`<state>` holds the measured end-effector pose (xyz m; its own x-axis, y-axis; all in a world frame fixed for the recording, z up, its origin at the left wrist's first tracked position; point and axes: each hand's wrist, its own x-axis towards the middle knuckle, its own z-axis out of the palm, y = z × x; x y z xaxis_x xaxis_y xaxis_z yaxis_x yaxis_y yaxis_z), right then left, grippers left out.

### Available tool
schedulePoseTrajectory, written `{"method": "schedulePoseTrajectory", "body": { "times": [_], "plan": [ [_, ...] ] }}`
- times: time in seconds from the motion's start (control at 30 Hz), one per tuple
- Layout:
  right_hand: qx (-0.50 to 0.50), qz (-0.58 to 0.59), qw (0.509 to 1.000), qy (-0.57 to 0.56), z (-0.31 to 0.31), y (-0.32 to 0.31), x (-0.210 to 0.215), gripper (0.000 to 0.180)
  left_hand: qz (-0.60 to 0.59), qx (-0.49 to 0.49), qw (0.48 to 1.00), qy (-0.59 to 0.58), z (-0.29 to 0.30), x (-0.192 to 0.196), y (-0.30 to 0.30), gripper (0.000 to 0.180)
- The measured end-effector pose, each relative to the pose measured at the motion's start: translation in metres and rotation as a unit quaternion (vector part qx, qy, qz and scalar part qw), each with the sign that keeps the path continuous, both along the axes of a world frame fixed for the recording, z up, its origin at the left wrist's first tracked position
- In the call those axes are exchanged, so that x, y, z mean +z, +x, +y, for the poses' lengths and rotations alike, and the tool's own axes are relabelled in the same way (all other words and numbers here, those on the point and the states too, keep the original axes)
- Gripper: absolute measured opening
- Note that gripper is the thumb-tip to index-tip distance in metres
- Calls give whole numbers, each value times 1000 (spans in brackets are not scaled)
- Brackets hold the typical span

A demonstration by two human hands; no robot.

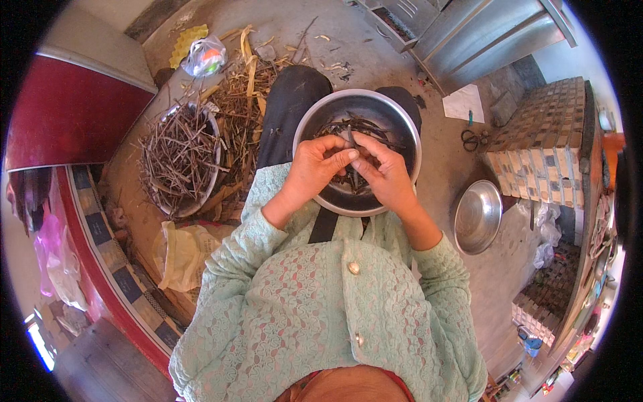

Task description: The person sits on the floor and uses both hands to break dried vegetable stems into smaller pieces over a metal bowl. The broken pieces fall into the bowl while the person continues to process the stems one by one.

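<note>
1. Head view shows both hands meeting over a steel bowl [402,127] that rests on the person's lap: the left hand [313,167] and the right hand [383,175] are closed together, fingertips pinching one dark pod [349,137] between them, just above the pile of dark pods [362,126] lying in the bowl.
2. Risk, as I judge it: the bowl sits on the knees with nothing steadying it, since both hands are busy with the pod; a shift of the legs could tip it and spill its contents onto the floor.
3. The pod is thin and gripped only at the fingertips, so it could snap unevenly or slip, and bits might fall outside the rim.
4. To the person's left, a second basin [179,159] is heaped with dry twiggy stalks; more stalks and husks [244,87] lie strewn just beside it, so scraps could mix with the sorted lot.
5. The surface below is a bare concrete floor [442,181]. An empty steel bowl [477,216] stands on it to the right, near scissors [474,139] and a sheet of paper [463,104].
6. Around: a tiled block [542,141] on the right, a red tiled ledge [100,234] on the left, plastic bags [204,57], a metal cabinet [469,33] ahead.
</note>
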<state>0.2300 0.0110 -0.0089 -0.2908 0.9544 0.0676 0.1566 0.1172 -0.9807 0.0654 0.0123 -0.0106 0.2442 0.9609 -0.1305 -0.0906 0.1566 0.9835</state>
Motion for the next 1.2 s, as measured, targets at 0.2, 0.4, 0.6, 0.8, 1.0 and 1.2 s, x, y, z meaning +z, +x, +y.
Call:
{"method": "schedulePoseTrajectory", "body": {
  "times": [0.2, 0.4, 0.6, 0.8, 1.0, 1.2],
  "plan": [
    [-25, -67, 996, -52, 0, -5, 13, 28, -49, 30, 998, 35, -1, -10, 2, 14],
    [-65, -85, 994, -8, -2, -3, 6, 16, 68, 55, 990, 114, -5, -10, 10, 16],
    [-57, -61, 996, -36, 3, -4, 8, 18, -13, 59, 998, 12, -1, -5, 5, 11],
    [-60, -77, 995, -14, -2, 0, 2, 16, -7, 46, 998, 35, -4, -10, -1, 15],
    [-62, -186, 980, 43, -9, -7, -1, 16, 37, 58, 996, 60, -6, -4, 4, 11],
    [-34, -168, 984, 43, -8, -2, 9, 15, 4, 46, 997, 60, -4, -9, 4, 9]
  ]
}}
